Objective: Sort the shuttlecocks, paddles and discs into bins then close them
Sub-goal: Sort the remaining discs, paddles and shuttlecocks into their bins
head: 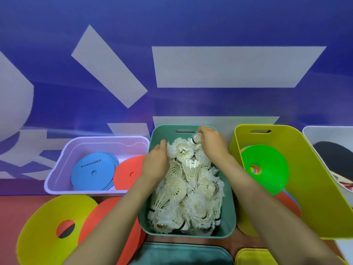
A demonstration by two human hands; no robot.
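At the bottom edge of the frame, a flat teal plastic lid (181, 254) and a yellow-green plastic lid (254, 257) are lying off their bins, so no closing has begun. At lower left, a yellow flat disc with a centre hole (44, 226) and an orange-red flat disc (107, 217) are still waiting loose on the red surface.

In the centre, a teal plastic bin (230, 211) is holding a heaped pile of white feathered shuttlecocks (187, 192), so that part is looking nearly finished. The left hand (155, 165) is resting against the pile with its fingertips buried in feathers; I cannot tell whether its grip is clenched on anything. The right hand (212, 144) is reaching to the bin's far end, its grip pinching a single shuttlecock (196, 138) by the cork, just above the heap.

To the left, a lilac plastic bin (80, 192) is carrying blue flat discs (93, 171), with another orange-red disc (128, 173) leaning over its rim. To the right, a tilted yellow-green plastic bin (315, 188) is holding a green flat disc (267, 169) above other coloured ones. At the far right edge, a white bin (315, 134) is showing a black-faced paddle (332, 152) inside.
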